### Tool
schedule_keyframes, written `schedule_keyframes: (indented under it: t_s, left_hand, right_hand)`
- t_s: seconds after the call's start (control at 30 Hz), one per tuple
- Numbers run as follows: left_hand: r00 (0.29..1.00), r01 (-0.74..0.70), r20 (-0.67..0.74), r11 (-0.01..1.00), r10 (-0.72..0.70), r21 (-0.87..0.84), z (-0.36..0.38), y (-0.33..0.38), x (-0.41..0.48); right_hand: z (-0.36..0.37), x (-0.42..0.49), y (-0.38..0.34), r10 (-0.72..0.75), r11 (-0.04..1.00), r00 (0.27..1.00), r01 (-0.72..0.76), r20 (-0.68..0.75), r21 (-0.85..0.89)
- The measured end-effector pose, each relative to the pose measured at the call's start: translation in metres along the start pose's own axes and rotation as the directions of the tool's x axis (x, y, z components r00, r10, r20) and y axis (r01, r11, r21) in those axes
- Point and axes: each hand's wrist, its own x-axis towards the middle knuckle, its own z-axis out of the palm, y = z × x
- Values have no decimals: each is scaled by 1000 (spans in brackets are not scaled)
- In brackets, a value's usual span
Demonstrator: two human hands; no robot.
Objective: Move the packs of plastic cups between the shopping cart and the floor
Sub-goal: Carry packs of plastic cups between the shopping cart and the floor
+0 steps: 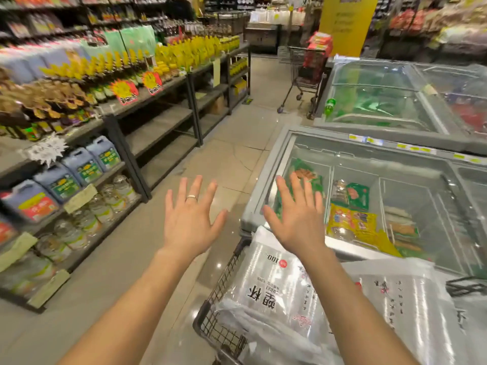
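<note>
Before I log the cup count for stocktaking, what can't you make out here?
Head view:
- Shopping cart interior: hidden under the packs of plastic cups, so the count is unknown.
- Those packs' near ends: cut off by the bottom edge.
- Shelf price tags: blurred, unreadable.
- Far cart load: too small.

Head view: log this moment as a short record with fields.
left hand: open, fingers spread, holding nothing, raised over the floor
right hand: open, fingers spread, holding nothing, raised over the front end of the cart
packs: at least two, clear plastic, lying in the cart
cart: black wire, front end against the freezer
freezer: glass-topped, right of the aisle, packaged food inside
shelves: left of the aisle, jugs and bottles
</note>
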Motion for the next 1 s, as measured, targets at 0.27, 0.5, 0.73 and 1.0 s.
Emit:
schedule_keyframes:
  t_s: [0.27, 0.5, 0.73, 1.0]
  left_hand:
    - [968, 236, -97, 971, -231, 42, -76, -92, -43]
    - [877, 461, -169, 886, -449, 40, -125, -199, -126]
    - [778, 620, -193, 780, -597, 85, -169, -323, -238]
    - [703, 706, -246, 697, -667, 128, -224, -444, -350]
  right_hand:
    - [-20, 16, -124, -238, 968, 971, 237, -2, 78]
    - [-14, -12, -252, -435, 893, 900, 432, -1, 124]
    - [11, -74, -403, -583, 801, 812, 578, -17, 156]
    - [31, -148, -564, -688, 702, 724, 684, -60, 199]
